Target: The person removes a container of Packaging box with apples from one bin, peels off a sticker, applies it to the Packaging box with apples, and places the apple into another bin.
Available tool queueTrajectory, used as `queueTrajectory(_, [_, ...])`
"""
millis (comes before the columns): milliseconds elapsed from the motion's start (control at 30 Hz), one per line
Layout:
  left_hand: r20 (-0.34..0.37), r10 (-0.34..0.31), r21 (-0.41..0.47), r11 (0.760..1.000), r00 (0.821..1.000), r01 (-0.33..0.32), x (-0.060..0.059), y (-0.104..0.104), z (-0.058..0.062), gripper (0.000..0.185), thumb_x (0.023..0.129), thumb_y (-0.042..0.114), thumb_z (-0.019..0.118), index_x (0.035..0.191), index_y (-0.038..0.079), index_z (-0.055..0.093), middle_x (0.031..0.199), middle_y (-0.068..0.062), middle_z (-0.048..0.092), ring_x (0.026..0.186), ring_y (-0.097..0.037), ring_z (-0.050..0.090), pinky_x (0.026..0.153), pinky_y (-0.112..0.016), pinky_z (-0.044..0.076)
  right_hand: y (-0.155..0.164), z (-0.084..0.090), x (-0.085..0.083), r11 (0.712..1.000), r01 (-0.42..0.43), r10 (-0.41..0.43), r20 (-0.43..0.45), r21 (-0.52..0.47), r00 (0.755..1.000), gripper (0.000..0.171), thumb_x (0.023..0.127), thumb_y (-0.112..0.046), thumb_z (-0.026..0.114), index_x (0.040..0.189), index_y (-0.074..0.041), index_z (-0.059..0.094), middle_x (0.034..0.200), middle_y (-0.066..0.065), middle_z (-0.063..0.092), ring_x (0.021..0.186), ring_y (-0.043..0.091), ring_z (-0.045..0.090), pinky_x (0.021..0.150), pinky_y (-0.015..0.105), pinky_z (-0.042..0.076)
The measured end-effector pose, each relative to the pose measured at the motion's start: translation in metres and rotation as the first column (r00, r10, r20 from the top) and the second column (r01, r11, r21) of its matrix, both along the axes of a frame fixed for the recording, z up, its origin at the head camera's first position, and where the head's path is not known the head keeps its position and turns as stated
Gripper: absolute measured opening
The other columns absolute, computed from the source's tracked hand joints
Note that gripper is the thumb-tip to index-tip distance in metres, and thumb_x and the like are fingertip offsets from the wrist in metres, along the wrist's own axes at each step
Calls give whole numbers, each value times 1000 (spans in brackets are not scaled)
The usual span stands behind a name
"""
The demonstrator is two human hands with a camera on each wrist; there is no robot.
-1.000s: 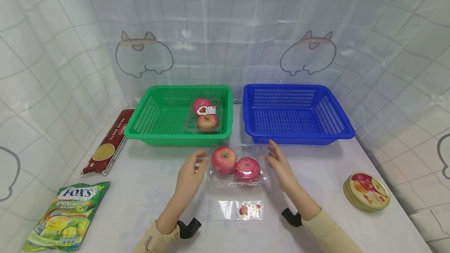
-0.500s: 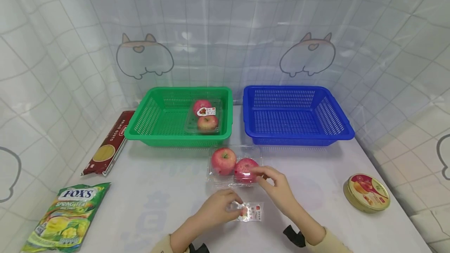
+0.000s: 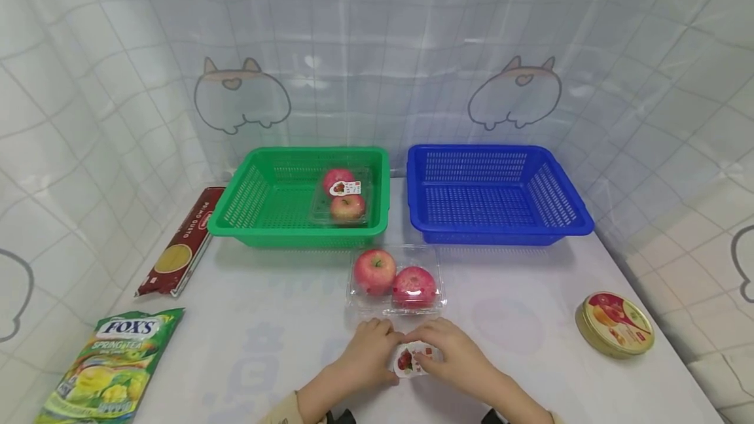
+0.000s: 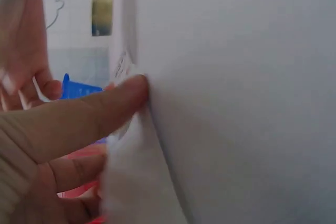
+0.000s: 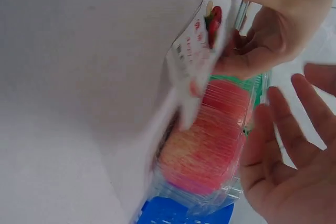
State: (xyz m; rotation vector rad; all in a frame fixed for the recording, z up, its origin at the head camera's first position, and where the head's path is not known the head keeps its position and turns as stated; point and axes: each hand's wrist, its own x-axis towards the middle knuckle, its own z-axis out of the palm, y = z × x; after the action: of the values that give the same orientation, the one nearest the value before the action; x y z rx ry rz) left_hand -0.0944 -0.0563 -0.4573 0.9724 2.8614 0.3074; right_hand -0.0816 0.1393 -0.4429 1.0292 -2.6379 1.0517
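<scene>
Two red apples [image 3: 375, 271] lie in a clear plastic clamshell box [image 3: 438, 258] in front of the baskets. Just nearer than the box, my left hand [image 3: 368, 353] pinches the left end of a small printed sticker [image 3: 425, 353], thumb on one face. The sticker bears a red fruit picture; in the right wrist view it [image 5: 194, 45] stands tilted off the table. My right hand [image 3: 450, 353] is over the sticker's right end in the head view. Its fingers [image 5: 281, 121] look loosely spread and apart from the sticker in the right wrist view.
A green basket [image 3: 259, 230] holds another box of apples with a sticker [image 3: 347, 188]. Beside it stands a blue basket [image 3: 489, 237]. On the left lie a red-brown packet [image 3: 179, 241] and a green candy bag [image 3: 112, 365]; a round tin [image 3: 615, 324] sits right.
Both hands have left the sides of the apple box and come down to the sticker. The left hand has taken hold of it, and it has turned and lifted. Box and baskets stay put.
</scene>
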Motion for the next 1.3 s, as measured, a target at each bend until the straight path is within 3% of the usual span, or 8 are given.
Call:
queueTrajectory(100, [108,0,59,998,994,-6,-5,-2,1,49,56,28,87,98,12,67,83,8,50,80,-9,47,71,-26,39,-3,-2,-1,995,-26,34,-90,96,995,36,71,-13,76,105,-22,68,105,-5,62,99,16,56,81,35,47])
queueTrajectory(200, [253,-17,176,984,967,-29,-10,-6,1,32,58,18,85,82,15,64,79,12,53,75,-3,48,71,-23,43,-5,-5,-1,984,-58,85,-151,171,985,41,68,-16,79,106,-26,67,108,-3,61,102,18,55,84,40,45])
queueTrajectory(433, [568,-141,451,878,811,-163,-17,-18,3,18,69,17,79,76,15,62,70,14,56,69,2,45,64,-18,39,-10,-11,-2,975,-126,171,-255,182,952,40,71,-22,78,109,-26,66,94,-9,59,89,7,53,79,29,43])
queueTrajectory(600, [638,-241,534,823,731,-195,-20,-24,11,16,75,20,76,80,9,65,72,12,58,69,0,45,62,-17,36,-11,-5,-3,981,-108,153,-298,163,942,41,71,-20,77,110,-28,66,80,-14,54,79,1,49,74,24,35])
queueTrajectory(800, [685,-325,591,771,652,-237,-25,-32,14,18,78,10,73,92,0,67,90,0,66,85,-4,52,80,-20,40,-10,1,-2,985,-113,140,-218,133,966,35,72,-20,77,105,-25,65,86,-17,62,85,0,54,75,25,33])
queueTrajectory(1000, [729,-381,615,730,569,-299,-26,-36,12,25,79,5,71,98,-8,64,94,-13,67,82,-4,52,73,-17,42,-9,2,-4,982,-183,191,-259,55,947,27,77,-19,73,102,-26,66,89,-16,63,86,-1,55,79,23,38])
queueTrajectory(1133, [744,-386,614,717,546,-330,-26,-36,13,27,78,3,71,99,-11,62,91,-12,68,75,-4,55,68,-16,43,-10,2,-5,978,-210,207,-258,17,944,21,77,-18,73,94,-25,64,88,-17,61,86,-2,54,79,20,38])
queueTrajectory(1300, [758,-356,595,722,547,-354,-26,-36,14,26,78,2,70,98,-13,61,85,-5,67,70,-4,55,63,-16,44,-8,3,-4,977,-210,214,-193,41,957,15,77,-22,74,84,-23,60,96,-11,63,93,5,58,83,26,45])
